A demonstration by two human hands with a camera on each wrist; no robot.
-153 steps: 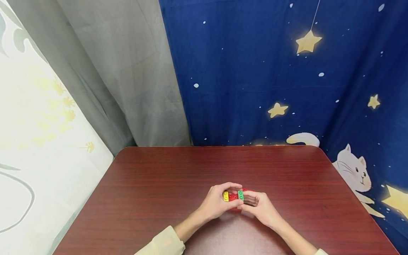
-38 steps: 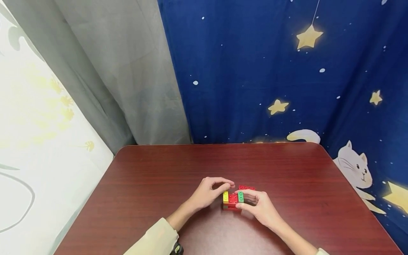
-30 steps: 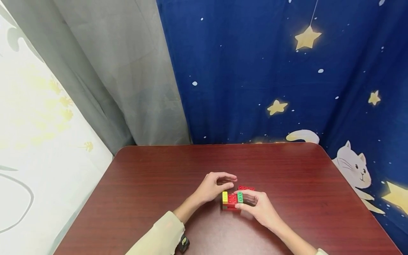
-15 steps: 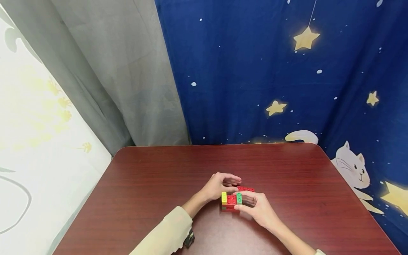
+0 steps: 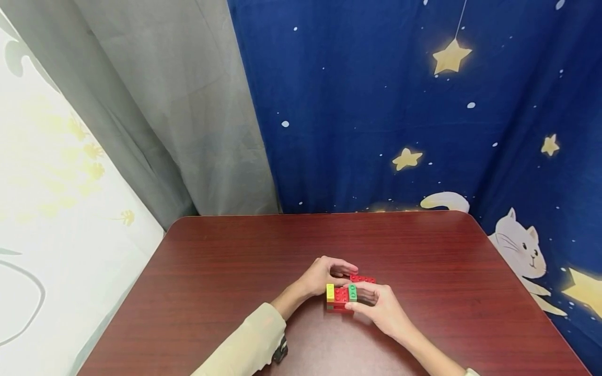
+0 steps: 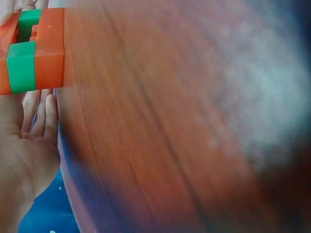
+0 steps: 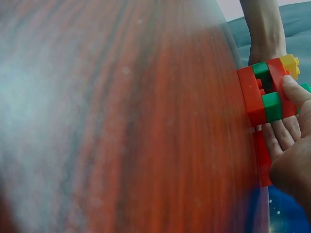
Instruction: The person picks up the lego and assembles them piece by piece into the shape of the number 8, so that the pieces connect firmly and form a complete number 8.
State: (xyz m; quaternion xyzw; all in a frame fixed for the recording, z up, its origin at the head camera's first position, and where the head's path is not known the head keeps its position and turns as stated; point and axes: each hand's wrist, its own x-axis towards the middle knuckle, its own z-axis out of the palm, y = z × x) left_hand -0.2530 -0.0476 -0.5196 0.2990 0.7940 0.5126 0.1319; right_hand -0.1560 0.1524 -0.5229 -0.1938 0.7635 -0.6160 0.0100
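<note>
A stack of toy building bricks point(image 5: 342, 295) stands on the table: red layers, green bricks point(image 7: 272, 106) between them, a yellow brick point(image 5: 330, 293) on top at left and a green one point(image 5: 352, 293) at right. My right hand point(image 5: 388, 310) pinches its right side, thumb point(image 7: 294, 87) on the front and fingers behind. Farther back lies a separate red brick point(image 5: 364, 279), partly covered by the right fingers. My left hand point(image 5: 322, 277) is behind the stack, its fingertips right at that brick's left end. In the left wrist view the left fingers point(image 6: 44, 116) look extended and loosely apart.
The dark red wooden table point(image 5: 226, 271) has rounded far corners. A grey curtain point(image 5: 211, 130) and a blue star-patterned curtain point(image 5: 348, 104) hang behind it. A black device point(image 5: 279, 351) is strapped at my left wrist.
My left hand has let go of the stack, drawn back left, then moved right behind it to the separate red brick. The right hand still grips the stack, almost unmoved.
</note>
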